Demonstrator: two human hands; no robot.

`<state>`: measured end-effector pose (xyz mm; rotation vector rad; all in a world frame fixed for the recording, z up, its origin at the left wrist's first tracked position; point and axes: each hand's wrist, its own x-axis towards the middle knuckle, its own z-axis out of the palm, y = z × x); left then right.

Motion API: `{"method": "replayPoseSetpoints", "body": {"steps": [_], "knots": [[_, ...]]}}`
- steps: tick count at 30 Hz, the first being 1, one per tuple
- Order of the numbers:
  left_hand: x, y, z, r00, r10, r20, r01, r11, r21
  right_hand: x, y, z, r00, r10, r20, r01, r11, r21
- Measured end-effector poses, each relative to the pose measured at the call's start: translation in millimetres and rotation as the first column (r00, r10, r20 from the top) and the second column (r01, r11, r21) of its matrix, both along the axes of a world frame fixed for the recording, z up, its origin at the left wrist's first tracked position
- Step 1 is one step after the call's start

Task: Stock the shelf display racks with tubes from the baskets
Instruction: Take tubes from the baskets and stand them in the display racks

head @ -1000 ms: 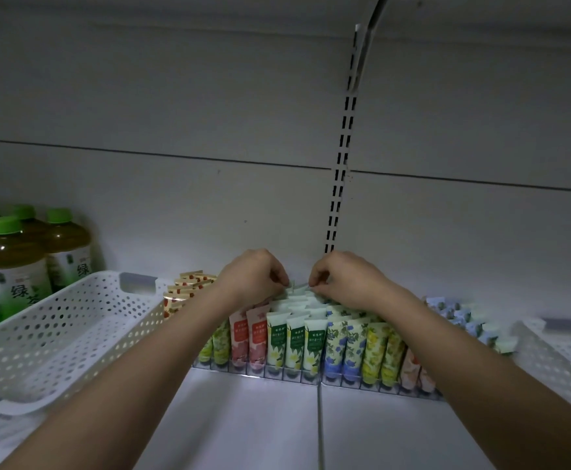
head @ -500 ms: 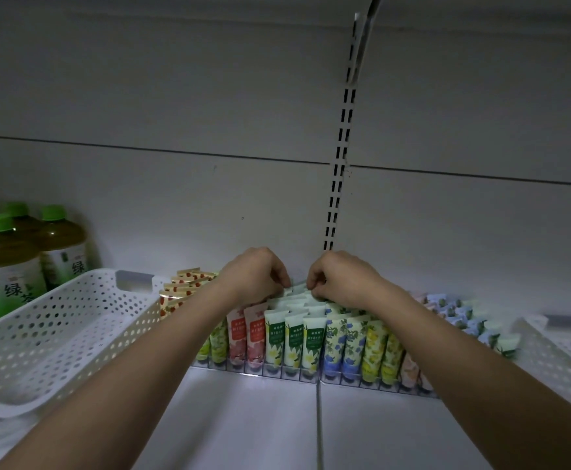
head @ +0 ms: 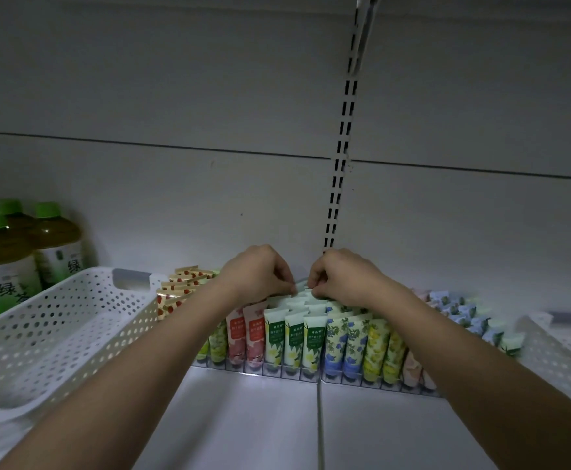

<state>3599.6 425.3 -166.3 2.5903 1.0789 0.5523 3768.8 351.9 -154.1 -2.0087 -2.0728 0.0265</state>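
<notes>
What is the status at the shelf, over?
Left hand and right hand both pinching a pale tube at the back of the rack. Front rows full. Nothing blocking.

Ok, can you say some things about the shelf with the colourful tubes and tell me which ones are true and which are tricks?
1. Both hands, left hand and right hand, pinch a pale tube at the back of the rack. True.
2. The bottles have red caps. False: the caps are green.
3. The white basket on the left sits beside the rack of tubes. True.
4. The blue flower tubes stand left of the pink tubes. False: they stand to the right.
5. The tubes lie flat in a pile. False: they stand in rows.
</notes>
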Motion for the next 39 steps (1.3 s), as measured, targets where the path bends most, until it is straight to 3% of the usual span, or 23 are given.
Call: {"method": "replayPoseSetpoints", "body": {"steps": [8,14,28,39], "knots": [[0.1,2.6,-2.9,1.0,0.027,-0.014,-0.025,0.996,0.083,1.2,2.4,-1.5,1.0,0.0,0.006,0.0,1.0,0.004],[-5.2,9.1,-0.9,0.999,-0.034,-0.006,0.034,0.999,0.013,2.3,1.7,-1.4,1.0,0.011,0.019,-0.011,1.0,0.017],[-7.8,6.1,1.6,0.998,-0.056,0.017,0.056,0.998,0.015,-13.9,8.1,-6.2,0.999,0.027,0.024,-0.029,0.997,0.073],[-13.0,8.6,0.2,0.997,-0.052,0.062,0.054,0.998,-0.038,-0.3,1.1,9.1,0.998,0.04,-0.051,-0.043,0.998,-0.048]]}}
